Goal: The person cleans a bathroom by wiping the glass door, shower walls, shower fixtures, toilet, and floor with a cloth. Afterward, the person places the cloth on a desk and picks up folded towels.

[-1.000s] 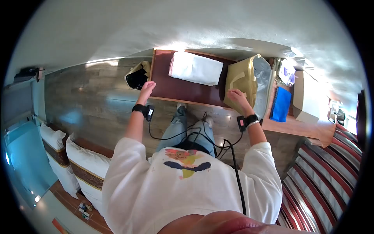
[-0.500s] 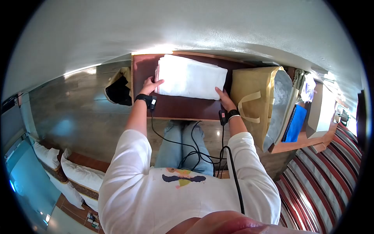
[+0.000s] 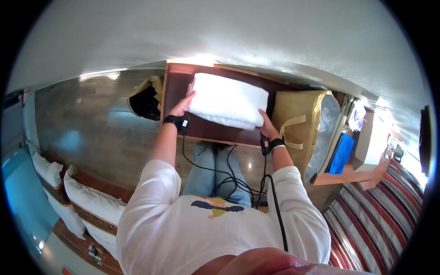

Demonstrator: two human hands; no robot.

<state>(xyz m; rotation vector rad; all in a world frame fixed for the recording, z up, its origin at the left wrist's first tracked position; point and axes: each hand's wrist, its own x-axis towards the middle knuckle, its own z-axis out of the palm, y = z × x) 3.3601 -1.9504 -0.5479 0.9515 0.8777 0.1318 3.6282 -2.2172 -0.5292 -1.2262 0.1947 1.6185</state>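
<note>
A thick, folded white towel (image 3: pixel 229 98) is between my two hands over the dark red-brown tabletop (image 3: pixel 176 87). My left hand (image 3: pixel 182 105) grips its left end, where pinkish layered edges show. At the near right corner, my right hand (image 3: pixel 268 125) has its thumb on top, with the fingers hidden beneath or behind the cloth. The near side of the towel shows its stacked folds. Whether its underside touches the table is hidden. Black devices with cables are strapped to both wrists.
Right of the table stands a tan bag (image 3: pixel 298 114) with handles and a silvery lining. Beyond it are a blue folder-like item (image 3: pixel 341 153) and a white box (image 3: pixel 370 140). A dark-lined bag (image 3: pixel 146 101) sits on the floor at left. Black cables (image 3: pixel 233 178) hang across my lap.
The towel's near edge has come slightly towards me and shows more of its thickness. Both hands have moved with it and keep their hold. The whole view has shifted a little.
</note>
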